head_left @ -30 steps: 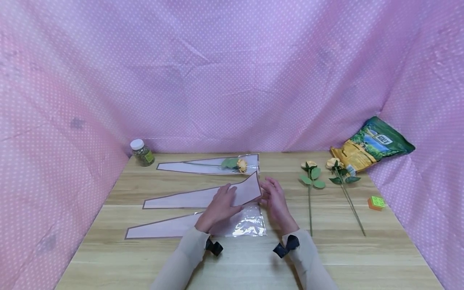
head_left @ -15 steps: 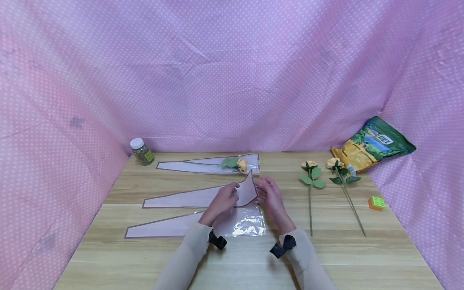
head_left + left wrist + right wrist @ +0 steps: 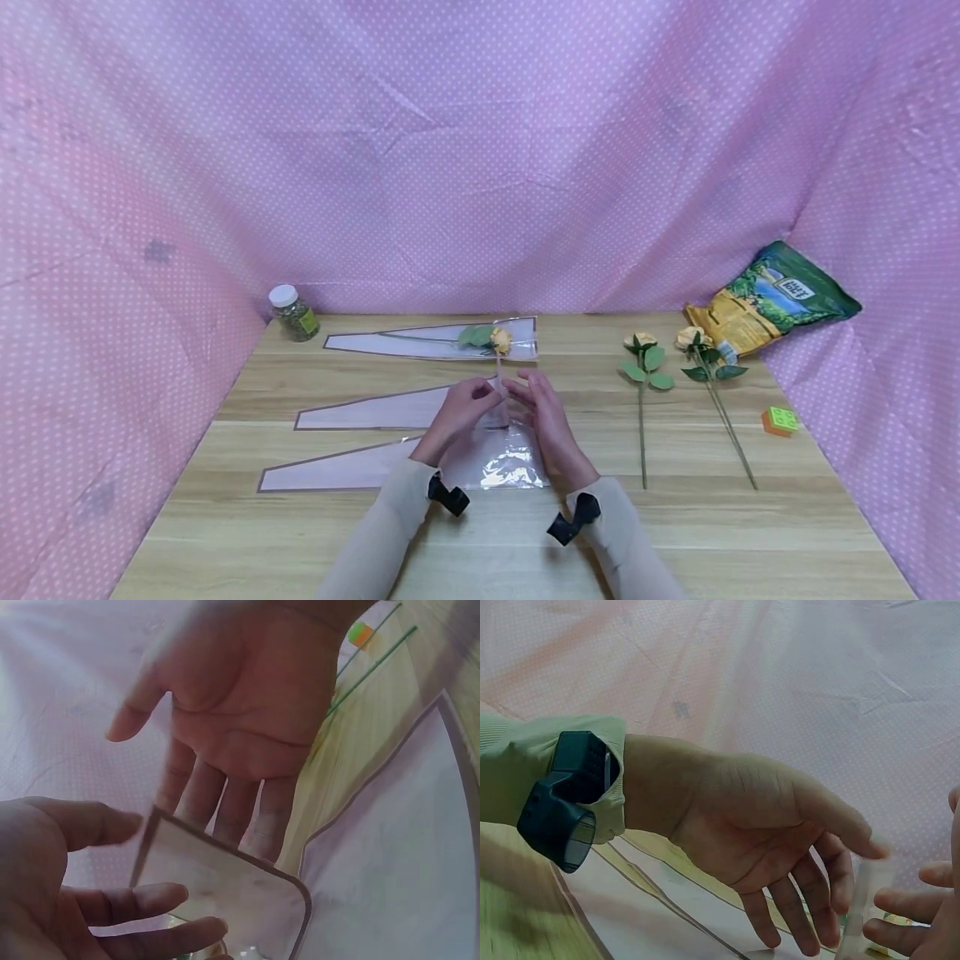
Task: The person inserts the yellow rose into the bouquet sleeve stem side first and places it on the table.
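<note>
In the head view, a white flower sleeve [image 3: 375, 410] with a dark border lies mid-table, its wide right end bent upward. My left hand [image 3: 457, 421] is at the left face of that raised end, thumb and fingers apart in the left wrist view [image 3: 45, 877]. From the other side my right hand [image 3: 551, 425] faces it, its long fingers [image 3: 236, 806] straight and partly behind the sleeve's edge. A second sleeve [image 3: 322, 477] lies flat in front, under the forearms' reach. Behind, a third sleeve [image 3: 360, 343] holds a yellow rose [image 3: 501, 340].
Two roses, one with light green leaves [image 3: 653, 358] and one with darker leaves [image 3: 697, 373], lie on the right. A green and orange toy block [image 3: 780, 421] sits beyond them. A green and gold bag [image 3: 787, 287] leans at the back right; a white-lidded jar [image 3: 295, 317] stands back left.
The middle sleeve's wide end has bent farther up and leftward. My right hand has moved left with it, closing in on my left hand, whose fingers have shifted to the raised end.
</note>
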